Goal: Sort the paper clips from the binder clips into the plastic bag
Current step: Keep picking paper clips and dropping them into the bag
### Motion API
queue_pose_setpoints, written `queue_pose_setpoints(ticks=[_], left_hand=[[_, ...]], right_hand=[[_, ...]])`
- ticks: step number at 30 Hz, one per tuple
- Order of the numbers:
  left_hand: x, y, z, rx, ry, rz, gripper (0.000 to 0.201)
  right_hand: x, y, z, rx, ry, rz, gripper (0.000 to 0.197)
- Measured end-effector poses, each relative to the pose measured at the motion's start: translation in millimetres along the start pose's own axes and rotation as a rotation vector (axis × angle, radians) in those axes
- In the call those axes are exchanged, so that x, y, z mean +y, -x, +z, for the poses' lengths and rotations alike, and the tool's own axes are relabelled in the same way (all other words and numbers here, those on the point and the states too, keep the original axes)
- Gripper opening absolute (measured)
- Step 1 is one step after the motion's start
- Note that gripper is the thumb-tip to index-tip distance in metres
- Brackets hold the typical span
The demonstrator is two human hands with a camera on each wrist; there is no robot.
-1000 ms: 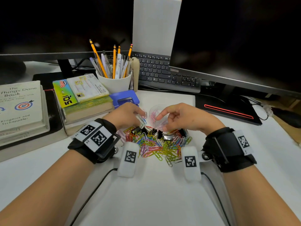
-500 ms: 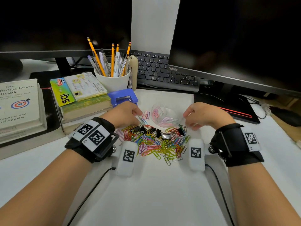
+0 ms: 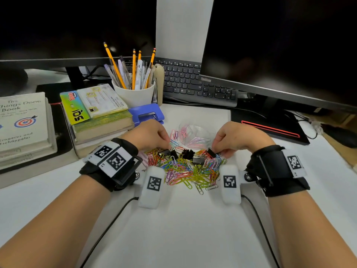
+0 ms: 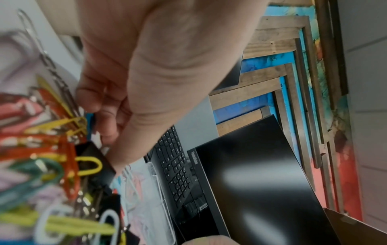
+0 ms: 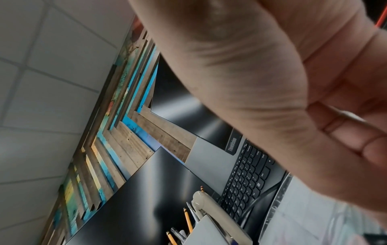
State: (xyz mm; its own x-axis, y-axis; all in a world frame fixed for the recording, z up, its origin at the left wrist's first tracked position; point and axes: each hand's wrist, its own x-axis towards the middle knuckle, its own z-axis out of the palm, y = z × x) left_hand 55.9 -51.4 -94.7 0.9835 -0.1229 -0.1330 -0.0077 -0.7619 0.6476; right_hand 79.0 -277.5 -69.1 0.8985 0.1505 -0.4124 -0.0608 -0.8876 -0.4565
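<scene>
Reaching into the far edge of a clip pile (image 3: 185, 167) on the tabletop (image 3: 183, 229), both hands curl their fingers. Whether the left hand (image 3: 148, 135) or the right hand (image 3: 239, 137) grips a clip cannot be told. Between them, just beyond the fingertips, lies the bag (image 3: 195, 136) holding paper clips.

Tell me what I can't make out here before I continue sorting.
- Left hand fingertips: head view, hidden by its knuckles; left wrist view blurred.
- Right hand pinch: right wrist view, cut off by the edge.
- Plastic bag opening: transparent, unclear.
- Binder clips: partly buried by paper clips.
</scene>
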Motion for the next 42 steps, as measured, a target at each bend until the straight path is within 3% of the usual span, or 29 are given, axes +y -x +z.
queue_pose_setpoints(ticks=[4,7,10,13,20,24,28,31,34,37,42], left_hand=[[1,2,-9,-0.004,0.133,-0.001,0.014],[1,7,-23,-0.048,0.155,-0.046,0.012],[-1,12,-35,-0.158,0.121,-0.1,0.01],[-4,14,-44,-0.235,0.062,-0.144,0.009],[-12,15,-54,-0.287,-0.147,-0.262,0.017],[-11,13,-53,-0.277,-0.214,-0.324,0.021],[-12,14,-52,-0.245,-0.424,-0.303,0.024],[-10,16,-49,-0.24,-0.498,-0.282,0.024],[-8,16,-44,-0.254,-0.502,-0.283,0.021],[-5,14,-38,-0.282,-0.524,-0.252,0.032],[-5,8,-29,-0.304,-0.415,-0.203,0.032]], right_hand=[[-2,4,-4,0.053,-0.013,-0.075,0.016],[-13,9,-1,0.107,-0.126,-0.233,0.015],[-29,14,13,0.051,-0.304,-0.432,0.007],[-41,14,27,-0.033,-0.368,-0.541,0.016],[-51,7,56,-0.171,-0.137,-0.688,0.037],[-58,6,66,-0.218,-0.018,-0.763,0.036],[-55,1,71,-0.241,0.121,-0.766,0.035],[-48,-1,66,-0.199,0.042,-0.723,0.031],[-44,-2,60,-0.147,-0.032,-0.707,0.024],[-47,-1,60,-0.094,-0.047,-0.736,0.024],[-49,1,61,-0.12,0.049,-0.745,0.027]])
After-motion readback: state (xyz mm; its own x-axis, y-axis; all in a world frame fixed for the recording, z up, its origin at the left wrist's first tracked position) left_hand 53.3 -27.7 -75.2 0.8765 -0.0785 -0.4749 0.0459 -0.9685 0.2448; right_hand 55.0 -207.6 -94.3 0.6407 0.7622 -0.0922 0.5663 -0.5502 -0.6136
